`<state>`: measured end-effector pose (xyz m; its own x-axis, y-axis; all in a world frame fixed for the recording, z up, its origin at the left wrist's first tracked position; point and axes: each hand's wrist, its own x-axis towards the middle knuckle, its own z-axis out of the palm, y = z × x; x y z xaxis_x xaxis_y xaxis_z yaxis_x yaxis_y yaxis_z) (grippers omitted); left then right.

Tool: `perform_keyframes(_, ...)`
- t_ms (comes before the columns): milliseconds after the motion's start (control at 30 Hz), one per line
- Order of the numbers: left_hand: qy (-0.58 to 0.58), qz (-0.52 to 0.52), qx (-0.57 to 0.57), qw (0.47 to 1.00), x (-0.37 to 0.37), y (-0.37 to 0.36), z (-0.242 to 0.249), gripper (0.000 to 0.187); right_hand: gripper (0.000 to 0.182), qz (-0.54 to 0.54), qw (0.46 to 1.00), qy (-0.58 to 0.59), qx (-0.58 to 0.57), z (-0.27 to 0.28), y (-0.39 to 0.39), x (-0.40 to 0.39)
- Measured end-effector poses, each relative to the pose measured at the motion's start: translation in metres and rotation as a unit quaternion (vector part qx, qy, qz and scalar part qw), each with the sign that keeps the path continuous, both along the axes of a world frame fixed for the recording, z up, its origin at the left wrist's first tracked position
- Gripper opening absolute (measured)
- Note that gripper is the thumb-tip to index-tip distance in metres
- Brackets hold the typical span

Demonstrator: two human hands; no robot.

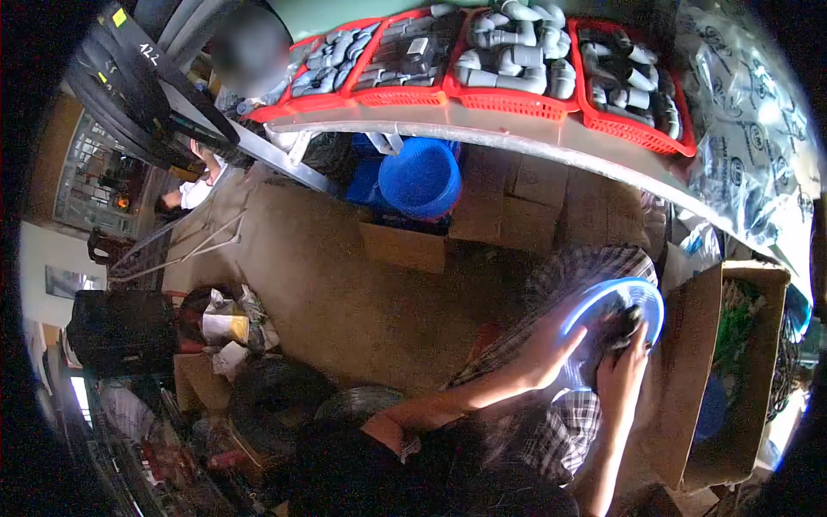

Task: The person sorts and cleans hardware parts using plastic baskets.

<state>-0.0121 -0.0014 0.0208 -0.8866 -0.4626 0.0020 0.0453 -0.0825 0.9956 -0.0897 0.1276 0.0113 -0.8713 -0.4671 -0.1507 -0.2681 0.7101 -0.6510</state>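
A round blue plastic basket rests on the lap, over black-and-white checked cloth. My left hand holds its near-left side, with the fingers along the rim. Inside the basket, my right hand has its fingers bent around a small dark object. That object's exact kind does not show, and other dark shapes beside it are blurred by shade and glare.
Red baskets of grey pipe fittings line a shelf above. Below it stand a blue bucket and cardboard boxes. An open carton is at the right. Tyres hang upper left; another person's arm shows near them.
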Motion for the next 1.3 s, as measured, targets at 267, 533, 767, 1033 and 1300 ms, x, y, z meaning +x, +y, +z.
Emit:
perform_keyframes(267, 0.051, -0.021, 0.05, 0.997, 0.006, 0.033, -0.038, 0.049, 0.049, -0.309, 0.852, -0.246, -0.344, -0.02, 0.01, 0.046)
perform_keyframes(533, 0.024, -0.241, -0.028, 0.97, 0.0, 0.011, -0.005, 0.062, 0.059, -0.083, 0.929, 0.283, -0.224, 0.014, -0.01, 0.012)
perform_keyframes(767, 0.12, -0.109, -0.222, 0.962, 0.003, 0.018, -0.008, 0.076, 0.043, -0.173, 0.91, 0.22, -0.305, -0.001, 0.035, -0.045)
perform_keyframes(1033, 0.105, -0.168, 0.005, 0.98, 0.002, -0.003, 0.004, 0.056, 0.047, -0.23, 0.906, -0.088, -0.345, -0.016, 0.057, -0.025)
perform_keyframes(1300, 0.066, -0.296, -0.069, 0.951, -0.013, -0.018, 0.02, 0.06, 0.063, -0.013, 0.947, 0.164, -0.275, -0.004, 0.059, -0.021)
